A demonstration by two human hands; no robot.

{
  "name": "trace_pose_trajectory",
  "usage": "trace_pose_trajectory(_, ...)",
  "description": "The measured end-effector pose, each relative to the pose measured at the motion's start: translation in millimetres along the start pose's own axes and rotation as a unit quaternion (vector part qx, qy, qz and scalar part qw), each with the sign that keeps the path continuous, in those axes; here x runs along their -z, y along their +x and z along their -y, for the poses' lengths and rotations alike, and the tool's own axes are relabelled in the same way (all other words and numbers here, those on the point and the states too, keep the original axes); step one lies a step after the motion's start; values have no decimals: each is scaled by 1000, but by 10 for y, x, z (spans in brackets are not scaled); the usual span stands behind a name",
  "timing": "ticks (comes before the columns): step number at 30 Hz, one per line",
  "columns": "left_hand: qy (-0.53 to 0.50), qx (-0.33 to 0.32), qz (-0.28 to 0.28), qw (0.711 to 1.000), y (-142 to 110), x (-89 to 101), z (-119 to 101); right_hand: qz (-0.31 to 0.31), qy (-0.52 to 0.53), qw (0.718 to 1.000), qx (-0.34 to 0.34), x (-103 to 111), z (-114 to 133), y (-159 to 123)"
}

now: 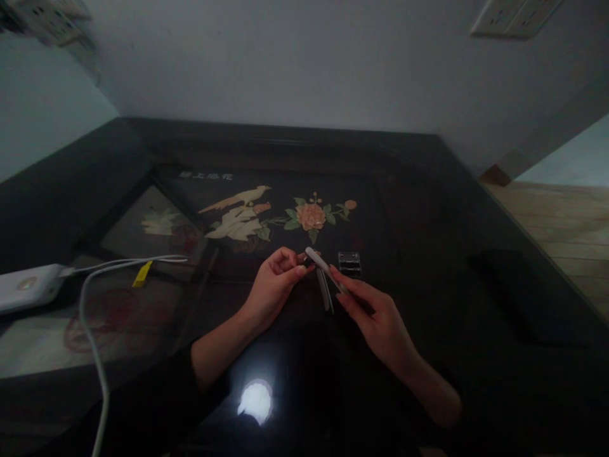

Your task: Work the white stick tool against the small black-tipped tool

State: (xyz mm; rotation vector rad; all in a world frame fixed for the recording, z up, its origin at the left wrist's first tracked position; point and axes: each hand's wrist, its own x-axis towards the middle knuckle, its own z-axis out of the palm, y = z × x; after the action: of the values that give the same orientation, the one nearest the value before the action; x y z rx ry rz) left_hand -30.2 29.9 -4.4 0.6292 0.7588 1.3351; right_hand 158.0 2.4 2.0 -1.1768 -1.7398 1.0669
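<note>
My right hand [375,314] is closed on a slim white stick-like tool [320,261], whose tip points up and left toward my left hand. My left hand [276,282] is pinched, thumb and fingertips together, around something small and dark at the tool's tip; I cannot make out what it is. Both hands hover over a dark glossy table [428,209] inlaid with a bird and flower picture [266,212]. A small clear ridged plastic case [349,263] lies just beyond my right hand. The tool's reflection [326,295] shows in the glass below.
At the left edge a white power bank [28,287] lies with a white cable [95,317] and yellow tag [141,274] looping toward me. A dark flat object [523,285] rests on the table's right side. A lamp glare [255,401] shines near me. Wooden floor lies right.
</note>
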Motion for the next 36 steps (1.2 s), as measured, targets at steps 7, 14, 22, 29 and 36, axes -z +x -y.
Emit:
trace_pose_trajectory(7,-3,-6,4,1000,-13,-9,-4,-16,2,1000,15,1,-15,3)
trace_pose_trajectory(14,13,-17,11,1000,-21,4,-9,36,14,999,34,-6,61,-53)
trace_pose_trajectory(22,17,-16,11,1000,-27,-6,-17,19,21,1000,9,-7,40,-33)
trace_pose_trajectory(29,28,-20,11,999,-23,16,-2,-14,18,1000,-11,9,5,0)
trace_pose_trajectory(36,31,-32,10,999,-39,-25,-28,9,48,999,-4,-2,66,-22)
